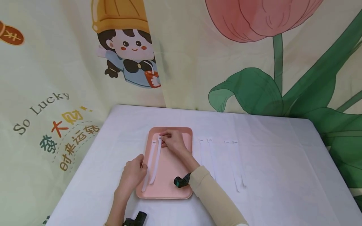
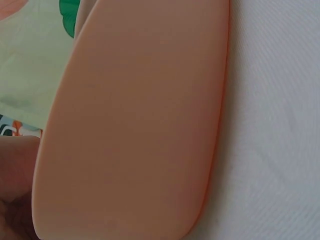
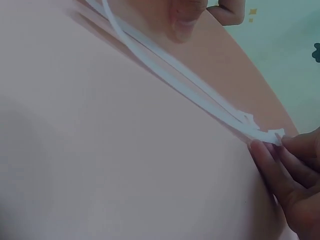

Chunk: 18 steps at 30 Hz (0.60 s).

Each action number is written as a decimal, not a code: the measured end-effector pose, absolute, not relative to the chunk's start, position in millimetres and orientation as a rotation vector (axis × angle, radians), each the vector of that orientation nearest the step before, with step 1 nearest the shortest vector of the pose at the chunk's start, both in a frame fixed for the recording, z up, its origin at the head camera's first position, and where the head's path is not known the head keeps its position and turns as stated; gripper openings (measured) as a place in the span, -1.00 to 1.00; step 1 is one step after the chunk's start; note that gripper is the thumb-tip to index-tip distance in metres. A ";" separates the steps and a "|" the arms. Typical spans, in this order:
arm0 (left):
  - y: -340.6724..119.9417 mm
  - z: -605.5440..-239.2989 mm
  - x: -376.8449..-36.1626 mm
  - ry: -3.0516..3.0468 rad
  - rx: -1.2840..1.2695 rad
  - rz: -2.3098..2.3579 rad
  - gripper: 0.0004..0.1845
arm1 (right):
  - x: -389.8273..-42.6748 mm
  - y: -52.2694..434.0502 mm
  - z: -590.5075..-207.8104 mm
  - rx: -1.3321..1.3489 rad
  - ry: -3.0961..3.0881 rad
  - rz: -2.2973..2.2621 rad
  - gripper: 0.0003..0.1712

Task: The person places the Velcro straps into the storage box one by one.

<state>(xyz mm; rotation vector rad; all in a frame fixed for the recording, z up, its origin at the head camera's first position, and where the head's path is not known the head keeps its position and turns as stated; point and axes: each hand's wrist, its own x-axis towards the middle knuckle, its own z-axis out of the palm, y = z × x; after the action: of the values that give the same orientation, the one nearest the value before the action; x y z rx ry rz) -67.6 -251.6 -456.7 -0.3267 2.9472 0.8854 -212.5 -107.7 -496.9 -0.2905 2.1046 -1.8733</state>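
Strips (image 1: 155, 160) of white, two of them, lie lengthwise in the left half of the pink tray (image 1: 181, 188). The right hand (image 1: 173, 142) pinches the far end of one strip near the tray's far rim. The left hand (image 1: 132, 175) rests relaxed on the tray's left edge, by the strips' near ends. Right of the tray, four spare strips (image 1: 223, 161) lie on the white table (image 1: 282, 175), with bare cloth beyond.
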 end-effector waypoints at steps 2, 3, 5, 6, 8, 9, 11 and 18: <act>-251.3 -456.6 -67.2 2.947 -0.332 0.886 -0.88 | -211.9 -107.5 -496.8 -0.304 2.111 -1.865 -0.81; -251.3 -456.4 -66.9 2.945 -0.335 0.887 -0.88 | -211.5 -107.6 -496.9 -0.316 2.117 -1.858 -0.80; -250.7 -456.5 -66.4 2.941 -0.337 0.885 -0.89 | -210.5 -106.9 -496.9 -0.338 2.133 -1.842 -0.77; -250.4 -456.4 -66.1 2.941 -0.336 0.882 -0.89 | -210.0 -106.6 -496.7 -0.348 2.145 -1.830 -0.75; -250.2 -456.3 -65.9 2.944 -0.329 0.874 -0.88 | -208.9 -106.0 -496.1 -0.363 2.168 -1.813 -0.73; -250.2 -456.3 -65.9 2.949 -0.325 0.871 -0.88 | -208.4 -105.7 -495.5 -0.363 2.180 -1.807 -0.73; -250.3 -456.3 -66.1 2.961 -0.314 0.865 -0.86 | -207.8 -104.6 -494.1 -0.357 2.208 -1.794 -0.72; -250.1 -454.8 -66.3 2.963 -0.316 0.869 -0.85 | -207.1 -95.6 -488.6 -0.352 2.277 -1.748 -0.72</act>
<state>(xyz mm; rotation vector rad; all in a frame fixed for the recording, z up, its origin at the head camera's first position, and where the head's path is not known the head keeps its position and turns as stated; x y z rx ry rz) -66.3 -250.1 -454.8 -0.3163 2.9627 0.8692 -207.1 -95.6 -488.6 -0.3518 2.2769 -1.7481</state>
